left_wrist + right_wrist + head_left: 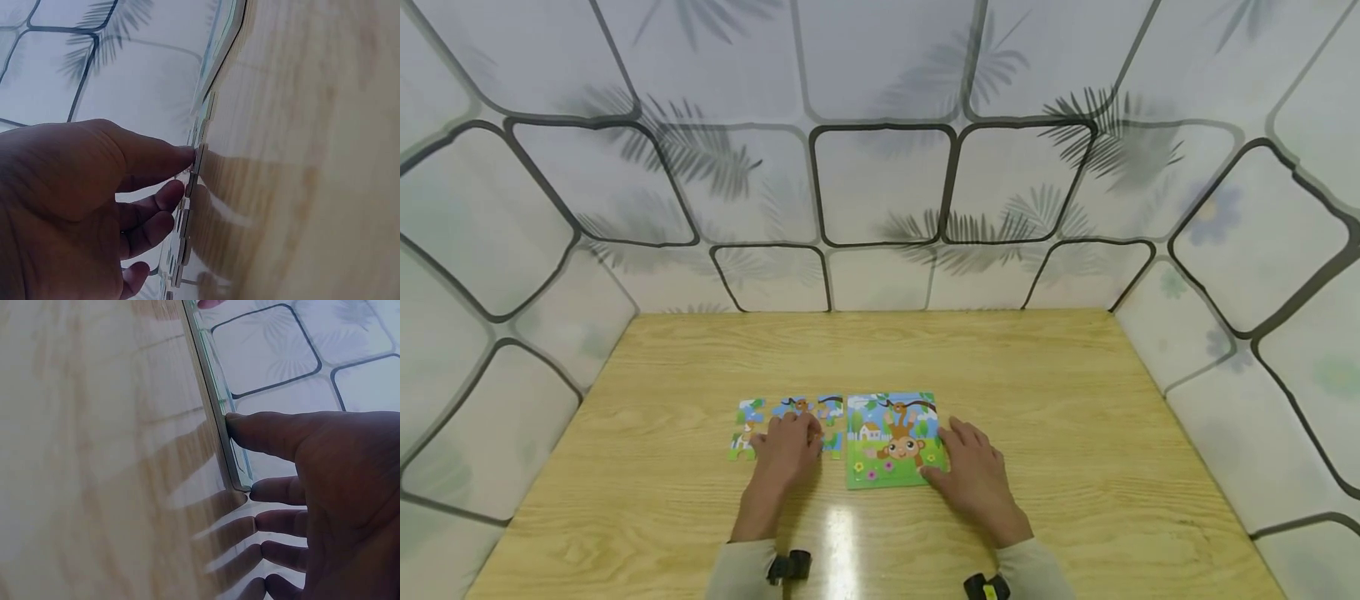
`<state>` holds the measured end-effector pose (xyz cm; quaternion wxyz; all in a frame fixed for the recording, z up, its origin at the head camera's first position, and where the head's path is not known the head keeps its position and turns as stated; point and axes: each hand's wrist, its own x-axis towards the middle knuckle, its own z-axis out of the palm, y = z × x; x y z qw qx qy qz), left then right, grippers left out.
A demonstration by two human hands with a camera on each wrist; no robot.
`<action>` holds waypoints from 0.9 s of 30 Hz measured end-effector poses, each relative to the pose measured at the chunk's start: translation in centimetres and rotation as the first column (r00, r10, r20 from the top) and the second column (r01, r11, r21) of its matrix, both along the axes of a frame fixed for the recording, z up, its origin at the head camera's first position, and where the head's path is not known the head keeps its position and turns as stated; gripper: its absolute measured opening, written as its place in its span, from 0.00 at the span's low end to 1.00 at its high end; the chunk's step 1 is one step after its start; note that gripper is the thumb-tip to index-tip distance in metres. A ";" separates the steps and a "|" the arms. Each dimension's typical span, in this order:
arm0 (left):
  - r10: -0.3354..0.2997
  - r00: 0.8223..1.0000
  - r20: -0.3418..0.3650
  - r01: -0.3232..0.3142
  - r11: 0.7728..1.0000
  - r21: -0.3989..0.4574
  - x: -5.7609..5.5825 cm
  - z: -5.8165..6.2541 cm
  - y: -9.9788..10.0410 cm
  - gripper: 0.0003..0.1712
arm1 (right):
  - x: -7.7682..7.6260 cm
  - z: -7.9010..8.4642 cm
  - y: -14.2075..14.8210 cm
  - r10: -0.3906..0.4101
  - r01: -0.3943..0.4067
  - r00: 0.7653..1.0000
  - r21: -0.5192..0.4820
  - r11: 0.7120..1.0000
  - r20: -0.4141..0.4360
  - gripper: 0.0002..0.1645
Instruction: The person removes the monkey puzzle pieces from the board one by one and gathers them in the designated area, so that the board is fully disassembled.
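Jigsaw puzzle pieces (747, 412) lie joined in a block on the table, printed with a monkey scene. Over them reaches my left hand (786, 446), partly hiding the block. In the left wrist view, its thumb and fingertips meet the edge of a puzzle piece (199, 164), apparently pinching it. Right beside the block lies a flat square picture board (887, 450) showing a monkey hanging from a branch. My right hand (977, 475) rests at the board's right side, thumb on its lower right corner. Loosely extended fingers spread beside its edge (232, 469) in the right wrist view.
A light wood-grain table (880, 354) carries both the puzzle and the board. Pale patterned walls (883, 187) with dark rounded outlines and leaf prints enclose its back and sides. Dark straps (790, 567) sit on both wrists.
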<state>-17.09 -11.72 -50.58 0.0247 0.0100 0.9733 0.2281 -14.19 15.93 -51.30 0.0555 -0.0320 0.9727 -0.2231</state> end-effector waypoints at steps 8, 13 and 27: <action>-0.077 0.995 -0.069 0.088 0.981 0.173 0.1 0.1 0.8 0.07 | -0.1 0.0 0.1 0.003 -0.003 1.000 0.006 1.000 -0.016 0.41; -0.175 0.981 -0.079 0.186 0.967 0.175 0.4 -0.2 1.7 0.06 | 0.0 -0.2 0.1 -0.002 0.002 1.000 -0.004 1.000 -0.020 0.41; -0.311 0.950 -0.005 0.310 0.946 0.096 1.6 -0.1 3.7 0.26 | 0.1 -0.1 -0.3 0.015 -0.015 0.999 0.001 1.000 -0.050 0.38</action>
